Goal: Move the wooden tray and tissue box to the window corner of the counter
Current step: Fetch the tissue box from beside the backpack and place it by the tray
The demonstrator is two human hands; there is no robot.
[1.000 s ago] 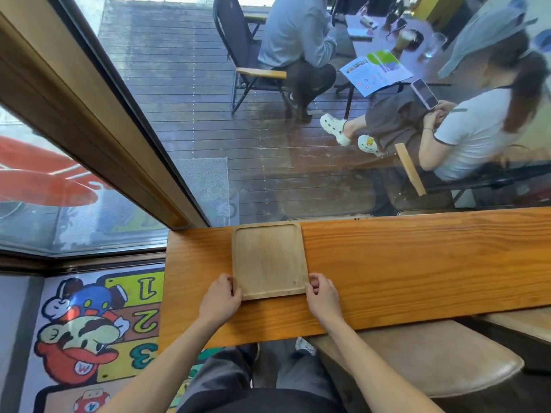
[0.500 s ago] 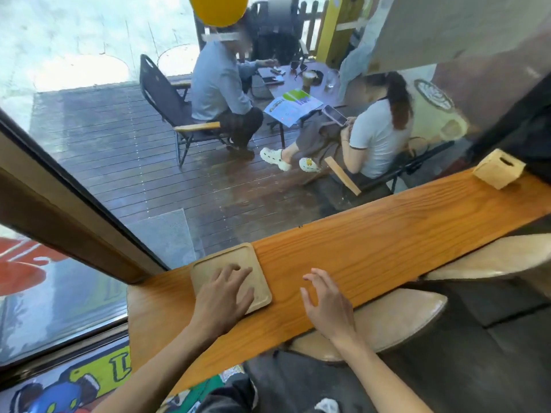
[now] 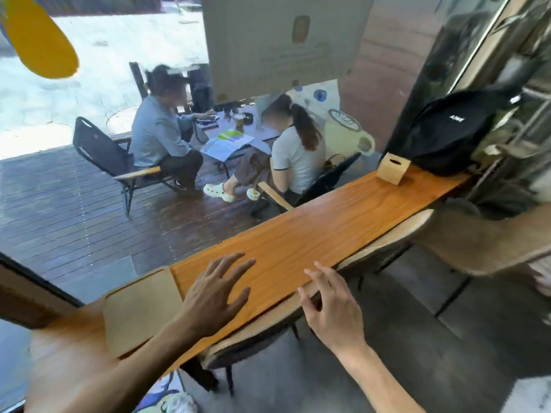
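The pale wooden tray (image 3: 140, 308) lies flat at the left end of the orange wooden counter (image 3: 313, 234), beside the window corner. My left hand (image 3: 217, 293) hovers over the counter just right of the tray, fingers spread, holding nothing. My right hand (image 3: 331, 308) is at the counter's near edge, fingers apart and empty. The wooden tissue box (image 3: 393, 167) stands far off at the counter's right end.
A black backpack (image 3: 453, 135) sits behind the tissue box at the counter's far right. Padded stools (image 3: 384, 242) stand under the counter's near edge. Beyond the window glass, two people sit on chairs at a small table on a deck.
Both hands have let go of the tray and left it by the window corner. The left hand moved off the tray to the right. The view swung right, bringing tissue box and backpack closer.
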